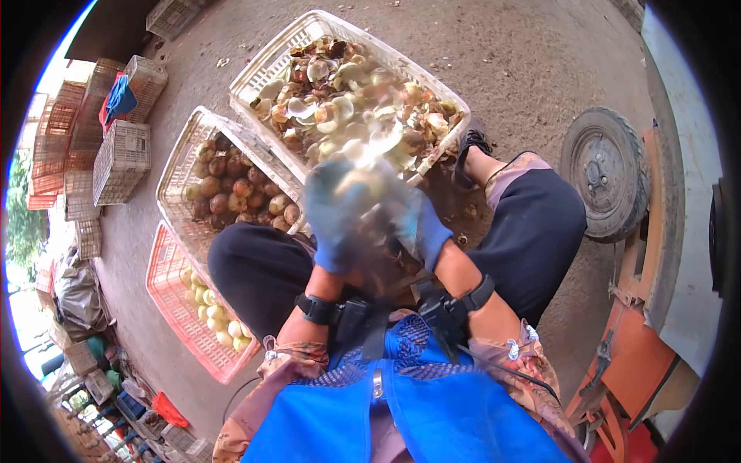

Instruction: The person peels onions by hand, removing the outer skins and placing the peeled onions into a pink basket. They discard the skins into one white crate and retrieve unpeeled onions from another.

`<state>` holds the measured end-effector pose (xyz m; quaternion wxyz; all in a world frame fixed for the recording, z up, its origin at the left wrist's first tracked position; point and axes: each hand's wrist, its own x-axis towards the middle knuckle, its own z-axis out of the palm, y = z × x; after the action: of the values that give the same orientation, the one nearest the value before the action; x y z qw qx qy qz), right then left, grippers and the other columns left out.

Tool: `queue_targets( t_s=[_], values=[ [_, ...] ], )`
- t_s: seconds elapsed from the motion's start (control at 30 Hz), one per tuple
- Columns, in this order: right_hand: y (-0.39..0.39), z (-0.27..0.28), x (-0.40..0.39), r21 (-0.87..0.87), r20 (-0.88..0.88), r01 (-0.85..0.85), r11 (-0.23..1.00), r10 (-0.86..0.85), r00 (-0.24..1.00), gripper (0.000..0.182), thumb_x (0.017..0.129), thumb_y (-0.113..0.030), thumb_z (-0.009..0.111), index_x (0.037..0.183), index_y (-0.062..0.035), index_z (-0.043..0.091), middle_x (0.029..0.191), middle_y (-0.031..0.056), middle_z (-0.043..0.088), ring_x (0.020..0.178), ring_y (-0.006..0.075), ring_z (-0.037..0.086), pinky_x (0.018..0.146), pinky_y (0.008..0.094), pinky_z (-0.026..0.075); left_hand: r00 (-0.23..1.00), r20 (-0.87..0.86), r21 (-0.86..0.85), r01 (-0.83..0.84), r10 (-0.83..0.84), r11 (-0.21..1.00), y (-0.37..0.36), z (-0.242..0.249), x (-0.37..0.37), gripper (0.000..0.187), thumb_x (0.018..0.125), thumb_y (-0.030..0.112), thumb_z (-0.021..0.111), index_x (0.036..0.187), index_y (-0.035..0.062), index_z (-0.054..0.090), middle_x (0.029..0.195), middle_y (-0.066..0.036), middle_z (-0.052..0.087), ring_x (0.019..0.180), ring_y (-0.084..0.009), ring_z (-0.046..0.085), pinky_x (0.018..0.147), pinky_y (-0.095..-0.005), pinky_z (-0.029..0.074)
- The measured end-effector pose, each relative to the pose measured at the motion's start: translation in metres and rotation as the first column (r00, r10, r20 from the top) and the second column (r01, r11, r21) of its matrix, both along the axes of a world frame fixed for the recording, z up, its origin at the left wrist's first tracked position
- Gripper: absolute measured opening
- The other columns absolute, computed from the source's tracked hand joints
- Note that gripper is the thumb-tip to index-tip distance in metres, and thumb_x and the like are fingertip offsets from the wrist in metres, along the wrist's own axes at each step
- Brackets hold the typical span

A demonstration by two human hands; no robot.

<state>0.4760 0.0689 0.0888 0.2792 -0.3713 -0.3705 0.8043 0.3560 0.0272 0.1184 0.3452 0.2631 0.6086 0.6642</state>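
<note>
My left hand point(330, 220), in a blue-grey glove, is held in front of me above my lap. Close beside it, my right hand point(423, 225) wears a similar blue glove. A smeared patch in the picture hides the fingers of both hands. Something pale shows between them, but I cannot make out what it is. Just beyond my hands stands a white crate point(248, 86) full of peels point(328, 116), brown outside and pale inside. To the left, round reddish-brown produce point(238, 185) fills part of another white crate point(171, 166). Pale peeled pieces point(216, 315) lie in a pink crate point(166, 297).
A wheel point(598, 174) and an orange metal frame point(629, 351) stand at right. Stacked crates point(123, 162) line the far left, with a blue cloth point(121, 98) on one. My knees flank my hands. Scraps dot the concrete floor point(502, 58).
</note>
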Motion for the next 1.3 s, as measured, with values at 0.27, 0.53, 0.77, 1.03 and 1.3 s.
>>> queue_targets(
  t_s=[0.27,0.53,0.77,1.03,1.3],
  values=[
    [0.025,-0.009,0.019,0.820,0.100,0.014,0.572,-0.167,0.981,0.036,0.087,-0.007,0.062,0.122,-0.0009,0.059,0.105,0.0186,0.063,0.089,0.0345,0.065,0.078,0.0394,0.055,0.970,0.056,0.110,0.229,-0.236,0.967,0.001,0.002,-0.011,0.078,0.081,0.005,0.066,0.150,0.0016,0.029,0.126,-0.015,0.056,0.109,-0.0206,0.059,0.091,-0.0317,0.053],
    [0.037,0.015,0.034,0.933,0.215,-0.211,0.291,0.018,0.976,0.050,0.081,-0.018,0.070,0.127,-0.0059,0.057,0.106,0.0155,0.063,0.088,0.0316,0.064,0.078,0.0403,0.051,0.879,-0.130,0.082,0.471,-0.459,0.879,-0.002,-0.012,-0.017,0.098,0.076,-0.005,0.068,0.157,0.0099,0.017,0.119,-0.014,0.057,0.105,-0.0197,0.060,0.091,-0.0317,0.053],
    [0.037,-0.006,0.035,0.797,0.272,-0.302,0.524,0.136,0.953,0.040,0.081,-0.017,0.071,0.116,-0.0041,0.059,0.106,0.0149,0.063,0.090,0.0296,0.063,0.079,0.0377,0.051,0.879,-0.157,0.021,0.459,-0.450,0.888,-0.009,-0.006,-0.008,0.103,0.075,-0.002,0.071,0.158,0.0106,0.012,0.119,-0.014,0.058,0.105,-0.0206,0.061,0.090,-0.0324,0.053],
    [0.030,0.008,0.028,0.841,0.333,-0.369,0.396,0.159,0.930,0.038,0.080,-0.015,0.069,0.116,-0.0057,0.060,0.098,0.0141,0.064,0.086,0.0298,0.064,0.075,0.0384,0.052,0.897,-0.048,0.063,0.442,-0.439,0.895,-0.023,0.019,-0.018,0.104,0.076,-0.004,0.070,0.159,0.0116,0.009,0.124,-0.016,0.056,0.108,-0.0229,0.062,0.091,-0.0342,0.055],
    [0.005,0.025,0.010,0.916,0.265,-0.273,0.295,0.069,0.962,0.025,0.082,-0.019,0.067,0.101,-0.0052,0.060,0.091,0.0199,0.065,0.086,0.0373,0.065,0.074,0.0439,0.051,0.890,-0.278,0.016,0.381,-0.361,0.925,-0.049,0.030,-0.022,0.103,0.077,-0.006,0.071,0.158,0.0107,0.010,0.122,-0.013,0.057,0.102,-0.0205,0.063,0.090,-0.0328,0.055]
  ],
)
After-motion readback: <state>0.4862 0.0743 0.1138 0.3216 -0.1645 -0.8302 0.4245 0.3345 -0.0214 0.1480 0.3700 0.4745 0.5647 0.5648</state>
